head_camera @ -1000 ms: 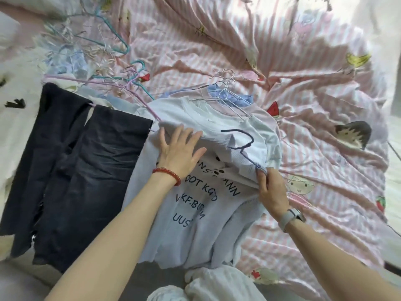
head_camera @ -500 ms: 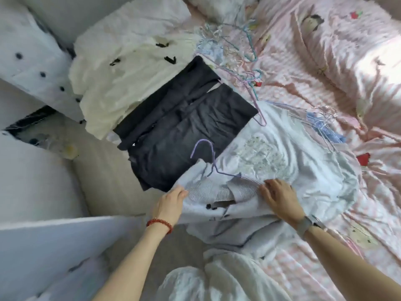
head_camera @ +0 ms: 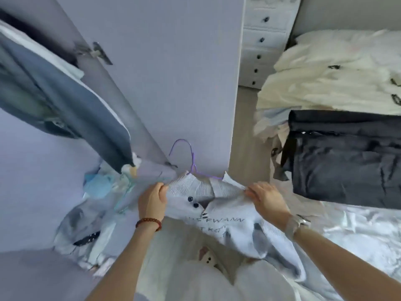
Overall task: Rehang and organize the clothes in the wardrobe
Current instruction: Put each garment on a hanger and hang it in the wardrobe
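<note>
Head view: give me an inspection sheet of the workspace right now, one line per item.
Surface: bed at right, its cover wrinkled; bare floor strip beside it.
Job's things: pale printed top on a purple hanger, hook up, held in front of the wardrobe door.
Clutter: dark trousers and cream garments piled on the bed.
Hands: left hand grips the top's left shoulder; right hand holds the right shoulder.
Cables: nothing seen.
Surroundings: grey garment hanging inside the wardrobe at left, blurred items below it; white drawer unit with dark knobs behind.
</note>
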Available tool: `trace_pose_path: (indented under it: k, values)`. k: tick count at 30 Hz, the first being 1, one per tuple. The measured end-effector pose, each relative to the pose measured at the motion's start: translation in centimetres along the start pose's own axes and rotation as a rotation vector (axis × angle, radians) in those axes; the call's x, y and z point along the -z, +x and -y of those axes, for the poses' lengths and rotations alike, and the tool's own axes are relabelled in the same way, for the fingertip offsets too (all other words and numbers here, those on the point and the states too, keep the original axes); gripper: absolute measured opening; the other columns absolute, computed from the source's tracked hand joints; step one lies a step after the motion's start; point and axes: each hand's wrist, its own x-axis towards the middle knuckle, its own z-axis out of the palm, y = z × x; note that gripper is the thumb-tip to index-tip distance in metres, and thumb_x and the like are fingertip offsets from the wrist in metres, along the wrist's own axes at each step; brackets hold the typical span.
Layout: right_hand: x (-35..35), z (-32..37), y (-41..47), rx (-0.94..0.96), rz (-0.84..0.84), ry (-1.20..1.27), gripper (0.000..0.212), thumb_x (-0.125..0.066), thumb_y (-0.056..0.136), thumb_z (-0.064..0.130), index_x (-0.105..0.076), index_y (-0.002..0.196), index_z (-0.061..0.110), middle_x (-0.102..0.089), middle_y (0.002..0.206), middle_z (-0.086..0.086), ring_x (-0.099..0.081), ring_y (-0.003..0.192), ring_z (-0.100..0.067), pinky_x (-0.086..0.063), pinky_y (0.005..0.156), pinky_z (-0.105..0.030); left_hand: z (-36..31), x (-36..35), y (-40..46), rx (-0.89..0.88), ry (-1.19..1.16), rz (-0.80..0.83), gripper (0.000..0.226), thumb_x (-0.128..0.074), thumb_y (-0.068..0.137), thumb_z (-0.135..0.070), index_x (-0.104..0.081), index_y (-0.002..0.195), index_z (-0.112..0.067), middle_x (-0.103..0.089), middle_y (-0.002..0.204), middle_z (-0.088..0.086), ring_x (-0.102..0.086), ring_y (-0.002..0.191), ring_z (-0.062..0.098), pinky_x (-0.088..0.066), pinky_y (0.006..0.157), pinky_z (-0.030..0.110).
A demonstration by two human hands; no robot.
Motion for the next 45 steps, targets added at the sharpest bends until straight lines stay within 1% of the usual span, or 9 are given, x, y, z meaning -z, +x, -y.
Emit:
trace_pose_path:
  k: [8, 12, 16, 20, 24, 29, 36, 41, 45]
  values:
    - [-3.7, 16.2, 7.3, 0.555, -0.016, 0.059, 0.014, -0.042, 0.085, 0.032, -0.054, 0.083, 0.024, -0.06, 0.055, 0.003, -0.059, 0.051, -0.017, -0.038, 0.048, -0.022, 12.1, 11.3, -0.7, 0.229, 0.044, -0.37, 0.02, -0.05, 0.09, -0.004, -0.065, 0.079, 0.004, -0.063, 0.074, 0.026, -0.058, 0.069, 0.041, -0.045, 0.066, 0.045]
    - [-4.8, 24.5, 11.6, 0.695, -0.105, 0.122, 0.03, -0.042, 0.085, 0.031, -0.067, 0.081, 0.015, -0.067, 0.06, 0.004, -0.062, 0.051, -0.018, -0.041, 0.048, -0.022, 15.8, 17.2, 0.4, 0.332, 0.09, -0.505, 0.022, -0.048, 0.091, -0.01, -0.067, 0.091, 0.001, -0.065, 0.089, 0.026, -0.059, 0.084, 0.043, -0.045, 0.074, 0.046]
    - [-6.2, 31.9, 15.2, 0.708, -0.162, 0.167, 0.034, -0.041, 0.086, 0.033, -0.064, 0.071, 0.013, -0.059, 0.047, 0.001, -0.054, 0.038, -0.023, -0.034, 0.04, -0.016, 16.9, 20.8, 1.1, 0.417, 0.015, -0.597, 0.04, -0.057, 0.087, -0.007, -0.052, 0.126, -0.006, -0.049, 0.128, 0.025, -0.042, 0.121, 0.042, -0.033, 0.101, 0.049]
    - [-6.7, 37.9, 19.5, 0.723, -0.16, 0.224, 0.04, -0.039, 0.089, 0.037, -0.065, 0.075, 0.01, -0.063, 0.052, -0.005, -0.057, 0.043, -0.029, -0.036, 0.045, -0.022, 14.2, 25.0, 1.8, 0.33, -0.013, -0.824, 0.044, -0.048, 0.087, -0.017, -0.048, 0.13, -0.007, -0.041, 0.133, 0.022, -0.038, 0.124, 0.039, -0.032, 0.101, 0.049]
    - [-5.8, 43.4, 24.7, 0.671, -0.124, 0.373, 0.034, -0.044, 0.096, 0.031, -0.063, 0.089, 0.004, -0.065, 0.065, -0.015, -0.059, 0.062, -0.036, -0.033, 0.057, -0.029, 11.7, 30.5, 4.6, 0.145, 0.292, -1.046, 0.042, -0.039, 0.082, -0.019, -0.054, 0.12, -0.009, -0.048, 0.128, 0.019, -0.04, 0.121, 0.035, -0.038, 0.091, 0.05]
    - [-4.8, 49.9, 30.8, 0.609, -0.21, 0.505, 0.031, -0.042, 0.097, 0.026, -0.061, 0.096, 0.001, -0.064, 0.074, -0.018, -0.06, 0.071, -0.038, -0.035, 0.061, -0.032, 7.9, 36.6, 9.5, -0.002, 0.673, -1.243, 0.046, -0.05, 0.08, -0.011, -0.051, 0.126, -0.016, -0.035, 0.139, 0.014, -0.027, 0.131, 0.034, -0.026, 0.1, 0.048]
    - [-5.7, 55.4, 34.6, 0.565, -0.274, 0.699, 0.036, -0.043, 0.096, 0.028, -0.06, 0.088, -0.003, -0.063, 0.07, -0.02, -0.059, 0.065, -0.039, -0.032, 0.055, -0.029, 6.2, 42.4, 13.2, 0.159, 0.861, -1.309, 0.07, -0.056, 0.077, -0.019, -0.031, 0.143, -0.02, -0.021, 0.149, 0.022, -0.01, 0.135, 0.045, -0.002, 0.111, 0.055]
    - [-6.8, 54.5, 34.8, 0.603, -0.304, 0.823, 0.035, -0.044, 0.089, 0.027, -0.06, 0.078, -0.002, -0.048, 0.052, -0.003, -0.042, 0.045, -0.021, -0.028, 0.047, -0.024, 7.8, 43.1, 13.9, 0.213, 0.976, -1.31, 0.078, -0.058, 0.076, -0.018, -0.023, 0.145, -0.021, -0.019, 0.149, 0.02, -0.008, 0.135, 0.044, 0.001, 0.111, 0.055]
    - [-5.7, 55.7, 36.0, 0.565, -0.285, 0.779, 0.032, -0.047, 0.095, 0.025, -0.059, 0.083, -0.002, -0.059, 0.061, -0.017, -0.052, 0.053, -0.032, -0.034, 0.053, -0.03, 7.6, 43.1, 14.1, 0.21, 0.986, -1.314, 0.077, -0.058, 0.077, -0.018, -0.023, 0.145, -0.02, -0.021, 0.148, 0.02, -0.008, 0.134, 0.045, 0.002, 0.111, 0.054]
